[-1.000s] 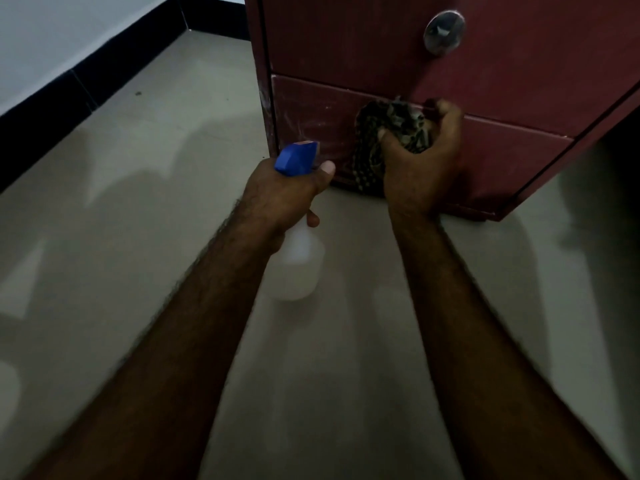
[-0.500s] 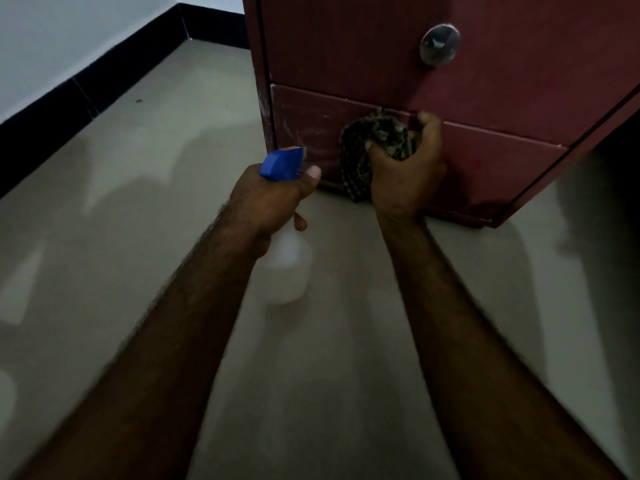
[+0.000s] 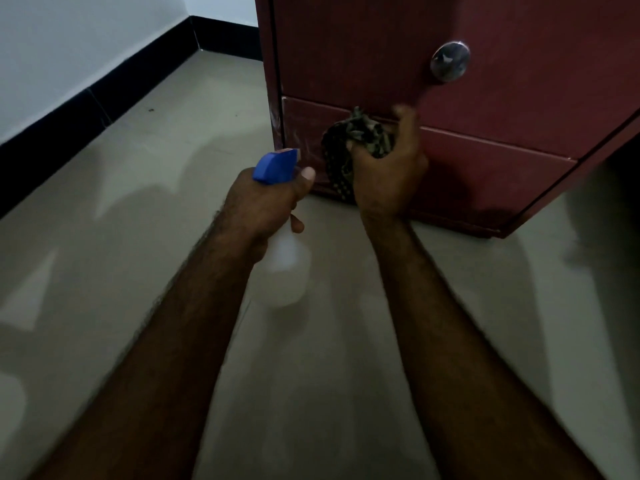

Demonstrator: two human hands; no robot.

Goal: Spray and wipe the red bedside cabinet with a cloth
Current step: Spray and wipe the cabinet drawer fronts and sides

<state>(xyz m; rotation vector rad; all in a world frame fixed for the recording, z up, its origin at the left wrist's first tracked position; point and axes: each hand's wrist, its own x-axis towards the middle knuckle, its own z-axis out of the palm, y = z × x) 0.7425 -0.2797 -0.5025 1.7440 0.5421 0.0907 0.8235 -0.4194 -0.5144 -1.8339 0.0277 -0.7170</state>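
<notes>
Down at floor level, the red bedside cabinet fills the upper right of the view, sitting on a pale tiled floor with a white wall and black skirting board running off to the left; pretty dim lighting so details are a bit murky. Right hand has its fingers curled tight around a bunched-up patterned cloth, dark with lighter specks, and it's pressed against the front of the lower drawer near its left end, right up by the seam under the upper drawer; part of the cloth hangs down along the drawer face beside the hand. Left hand is wrapped around the neck of a spray bottle, thumb laid across the top next to the blue nozzle head; whitish bottle body hangs below the fist, above the floor; nozzle points toward the cabinet's lower left corner, close to it but not touching. Round shiny metal knob sits on the upper drawer front, well above the cloth; some pale scuffs or streaks show on the lower drawer just left of the cloth.
</notes>
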